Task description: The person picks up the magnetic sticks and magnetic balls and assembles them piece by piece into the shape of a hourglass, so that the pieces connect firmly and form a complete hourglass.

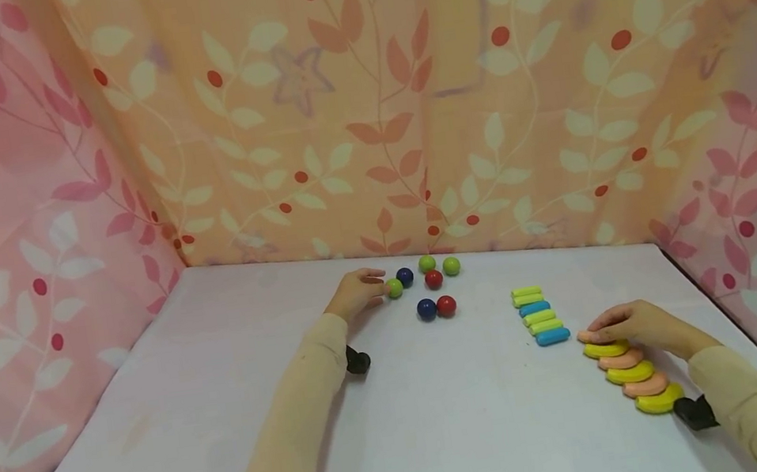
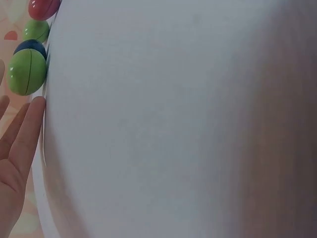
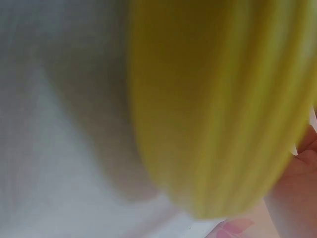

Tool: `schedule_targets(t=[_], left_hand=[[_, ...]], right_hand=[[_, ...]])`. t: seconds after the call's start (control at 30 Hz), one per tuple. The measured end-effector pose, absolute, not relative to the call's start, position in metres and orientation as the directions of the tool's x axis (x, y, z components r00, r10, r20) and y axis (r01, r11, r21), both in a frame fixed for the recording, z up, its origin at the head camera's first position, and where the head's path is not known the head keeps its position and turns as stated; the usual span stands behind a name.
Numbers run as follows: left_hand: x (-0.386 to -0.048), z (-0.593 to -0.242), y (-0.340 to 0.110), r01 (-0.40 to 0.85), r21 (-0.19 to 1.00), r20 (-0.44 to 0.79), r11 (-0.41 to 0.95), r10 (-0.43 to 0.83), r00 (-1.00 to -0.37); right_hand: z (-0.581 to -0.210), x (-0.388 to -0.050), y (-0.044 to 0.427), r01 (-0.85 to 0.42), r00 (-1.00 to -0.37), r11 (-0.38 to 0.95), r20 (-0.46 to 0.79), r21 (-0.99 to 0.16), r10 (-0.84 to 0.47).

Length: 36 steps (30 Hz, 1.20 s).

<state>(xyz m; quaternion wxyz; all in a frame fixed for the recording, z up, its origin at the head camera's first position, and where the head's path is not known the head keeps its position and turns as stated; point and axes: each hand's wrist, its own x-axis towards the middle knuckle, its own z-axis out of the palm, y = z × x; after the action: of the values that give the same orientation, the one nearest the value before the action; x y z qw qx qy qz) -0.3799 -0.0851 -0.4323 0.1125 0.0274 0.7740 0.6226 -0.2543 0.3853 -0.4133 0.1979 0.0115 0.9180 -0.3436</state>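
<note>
My left hand (image 1: 356,293) reaches to the back of the table with fingers extended beside a lime-green ball (image 1: 394,288). In the left wrist view those fingers (image 2: 27,134) lie just short of the green ball (image 2: 26,72), which has a thin seam. A navy ball (image 1: 405,277) and a red ball (image 1: 434,279) sit close by. On the right, my right hand (image 1: 638,325) pinches an orange curved piece (image 1: 584,336) at the far end of a row. Under that hand lies a yellow curved piece (image 1: 606,349). A yellow piece (image 3: 213,109) fills much of the right wrist view.
More balls stand around: green balls (image 1: 451,266), a navy ball (image 1: 426,309) touching a red ball (image 1: 446,306). Short green sticks (image 1: 540,317) and blue sticks (image 1: 553,336) form a slanting row. Floral cloth (image 1: 397,106) hangs behind the white table (image 1: 446,418) and on both sides.
</note>
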Motion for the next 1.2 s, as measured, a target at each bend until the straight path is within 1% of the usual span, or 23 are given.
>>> schedule_targets(t=[0.1, 0.33, 0.47, 0.6, 0.67, 0.77, 0.9, 1.0, 1.1, 1.2], left_hand=[[-0.379, -0.431, -0.083, -0.093, 0.964, -0.139, 0.25, 0.173, -0.975], [-0.376, -0.432, -0.078, -0.078, 0.941, -0.139, 0.328, 0.165, -0.976], [-0.376, -0.432, -0.079, -0.069, 0.93, -0.135, 0.361, 0.161, -0.978], [-0.377, -0.434, -0.083, -0.062, 0.932, -0.137, 0.356, 0.188, -0.973], [-0.378, -0.435, -0.086, -0.057, 0.93, -0.14, 0.362, 0.207, -0.968], [-0.378, -0.437, -0.092, -0.055, 0.918, -0.151, 0.392, 0.218, -0.964], [-0.375, -0.436, -0.098, -0.049, 0.892, -0.161, 0.45, 0.214, -0.963], [-0.371, -0.433, -0.098, -0.023, 0.879, -0.155, 0.477, 0.24, -0.958], [-0.366, -0.431, -0.097, 0.004, 0.869, -0.151, 0.495, 0.273, -0.95], [-0.361, -0.43, -0.096, 0.01, 0.862, -0.155, 0.507, 0.282, -0.947]], right_hand=[[-0.414, -0.255, 0.382, 0.15, -0.927, 0.767, -0.359, -0.624, -0.11], [-0.415, -0.252, 0.378, 0.172, -0.921, 0.757, -0.376, -0.63, -0.104], [-0.413, -0.252, 0.376, 0.125, -0.923, 0.777, -0.359, -0.617, -0.137], [-0.412, -0.253, 0.375, 0.111, -0.923, 0.793, -0.358, -0.598, -0.141], [-0.412, -0.254, 0.375, 0.124, -0.921, 0.792, -0.367, -0.598, -0.133], [-0.411, -0.253, 0.376, 0.124, -0.923, 0.799, -0.364, -0.589, -0.125], [-0.404, -0.248, 0.378, 0.109, -0.933, 0.822, -0.342, -0.56, -0.11], [-0.397, -0.244, 0.379, 0.108, -0.936, 0.829, -0.336, -0.548, -0.101], [-0.388, -0.24, 0.375, 0.128, -0.934, 0.813, -0.345, -0.568, -0.094], [-0.38, -0.236, 0.366, 0.12, -0.941, 0.806, -0.326, -0.58, -0.095]])
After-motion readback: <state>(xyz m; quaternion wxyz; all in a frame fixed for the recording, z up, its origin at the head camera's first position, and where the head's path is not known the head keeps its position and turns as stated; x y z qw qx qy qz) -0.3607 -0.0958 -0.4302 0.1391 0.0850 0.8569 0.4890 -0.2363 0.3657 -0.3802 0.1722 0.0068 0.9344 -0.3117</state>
